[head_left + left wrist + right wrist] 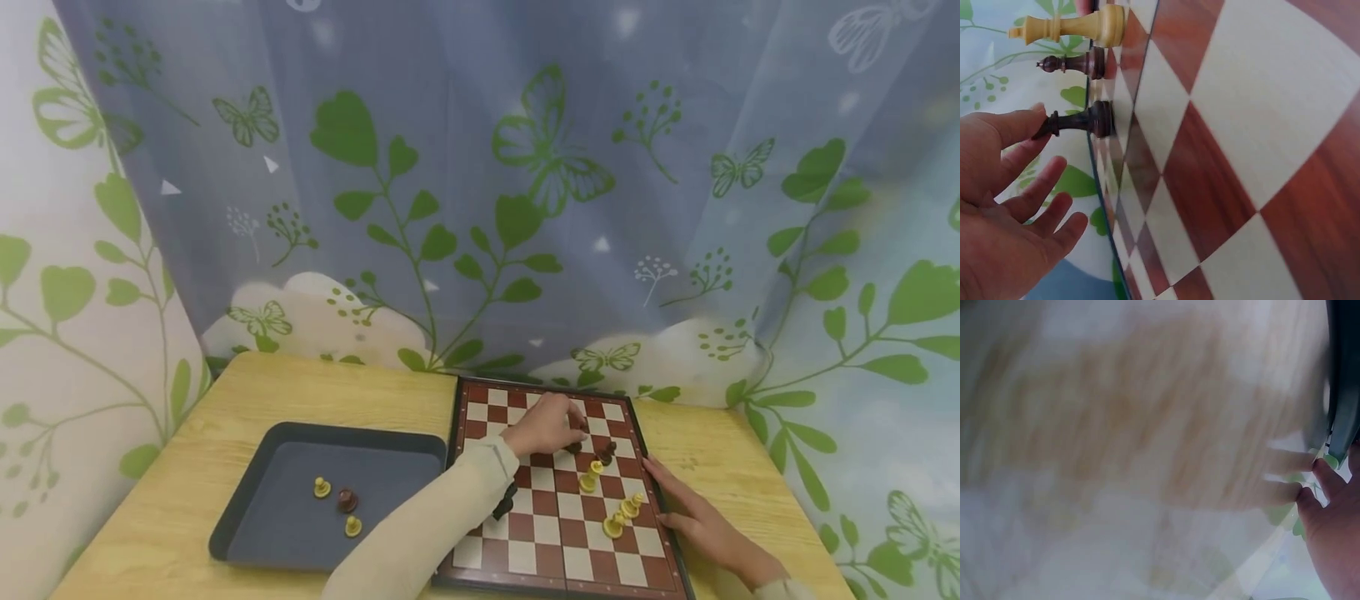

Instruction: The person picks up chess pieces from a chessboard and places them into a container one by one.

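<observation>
My left hand (pixel 546 425) reaches over the chessboard (pixel 535 533) and pinches the top of a dark chess piece (pixel 1079 123) between thumb and index finger. The other fingers are spread apart. Its base is at the board's surface; its head is hidden by the fingertips. Beside it stand a dark bishop (pixel 1072 64) and a taller yellow king (pixel 1075 28). My right hand (pixel 701 521) lies at the board's right side, its fingers extended along the frame. In the right wrist view, fingertips of the right hand (pixel 1338 531) touch the tabletop next to the board's dark edge.
Left of the board is a dark grey tray (pixel 258 492) holding two yellow pawns (pixel 321 487) and a dark piece (pixel 347 500). Yellow pieces (pixel 614 525) stand on the board's right half. Another dark piece (pixel 505 502) is partly behind the left sleeve. A patterned curtain (pixel 450 208) hangs behind.
</observation>
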The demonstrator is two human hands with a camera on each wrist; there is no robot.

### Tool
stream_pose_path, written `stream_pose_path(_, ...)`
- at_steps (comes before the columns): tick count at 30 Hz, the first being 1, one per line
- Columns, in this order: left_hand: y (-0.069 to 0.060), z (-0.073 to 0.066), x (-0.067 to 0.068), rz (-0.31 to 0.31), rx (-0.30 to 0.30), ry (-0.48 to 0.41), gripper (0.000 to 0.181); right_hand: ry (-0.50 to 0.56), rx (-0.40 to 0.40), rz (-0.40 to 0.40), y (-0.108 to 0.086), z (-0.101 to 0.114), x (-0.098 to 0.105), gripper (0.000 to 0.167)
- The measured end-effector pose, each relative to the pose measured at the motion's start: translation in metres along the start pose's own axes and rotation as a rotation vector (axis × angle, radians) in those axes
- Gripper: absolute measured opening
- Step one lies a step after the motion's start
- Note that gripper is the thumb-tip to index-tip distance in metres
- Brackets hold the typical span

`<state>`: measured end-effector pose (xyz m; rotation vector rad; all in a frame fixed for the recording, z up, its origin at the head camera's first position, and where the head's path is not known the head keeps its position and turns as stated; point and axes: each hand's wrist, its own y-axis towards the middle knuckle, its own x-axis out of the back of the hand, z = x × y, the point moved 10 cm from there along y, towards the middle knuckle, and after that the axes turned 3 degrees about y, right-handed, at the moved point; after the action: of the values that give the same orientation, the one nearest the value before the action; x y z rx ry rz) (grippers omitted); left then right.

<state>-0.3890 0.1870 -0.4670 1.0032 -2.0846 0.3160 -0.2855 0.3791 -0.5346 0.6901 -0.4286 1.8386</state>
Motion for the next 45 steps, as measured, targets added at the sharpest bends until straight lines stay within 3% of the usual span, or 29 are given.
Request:
stream_pose_path(8, -0.006, -0.018, 0.022, -0.061, -0.042, -0.053, 0.021, -0.03, 0.015, -0.015, 0.0, 0.001, 0.002, 0.073)
stream_pose_path(13, -0.01, -0.019, 0.03, -0.086, -0.063, -0.057, 0.02, -0.04, -0.008, 0.001, 0.0, 0.0, 0.001, 0.073)
stream_pose_path(21, -0.024, -0.022, 0.043, -0.111, -0.092, -0.023, 0.021, 0.002, 0.065, -0.005, 0.003, 0.006, -0.003, 0.073)
stream_pose_path(30, -0.058, -0.021, 0.054, -0.113, -0.094, 0.054, 0.023, 0.024, 0.101, -0.006, 0.001, 0.007, -0.003, 0.073)
stream_pose_path(37, -0.09, -0.009, 0.069, -0.126, -0.009, -0.021, 0.02, 0.044, 0.085, 0.014, 0.0, 0.002, -0.003, 0.073)
stream_pose_path(45, -0.126, 0.002, 0.088, -0.179, -0.014, -0.095, 0.017, 0.04, 0.08, 0.002, 0.002, 0.001, -0.003, 0.073)
